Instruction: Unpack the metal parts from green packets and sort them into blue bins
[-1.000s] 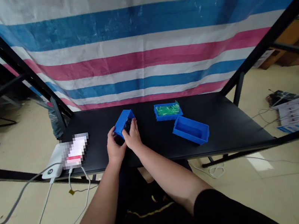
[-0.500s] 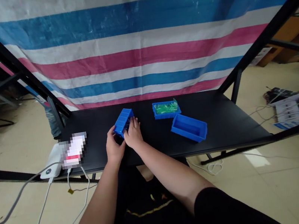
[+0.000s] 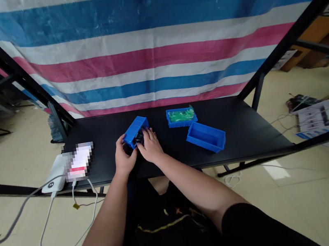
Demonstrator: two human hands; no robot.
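A blue plastic bin [image 3: 135, 129] is tipped on its side above the black table, its opening turned toward my right hand. My left hand [image 3: 123, 156] is closed round the near left end of the bin. Small dark items [image 3: 138, 138] show at the opening, too small and shadowed to name. My right hand [image 3: 152, 145] rests against that opening with fingers stretched and thumb apart, touching the dark items. Part of the bin's mouth is hidden behind it.
On the black table [image 3: 170, 159] an empty blue bin [image 3: 206, 137] lies to the right, with a blue bin [image 3: 182, 123] of green plastic packets behind it. A phone [image 3: 80, 161] and white power bank [image 3: 56, 173] with cables sit at left. A striped sheet [image 3: 154, 58] hangs behind.
My right hand has shifted slightly right, away from the bin, and more of the dark items now shows at its opening. The camera view has moved slightly.
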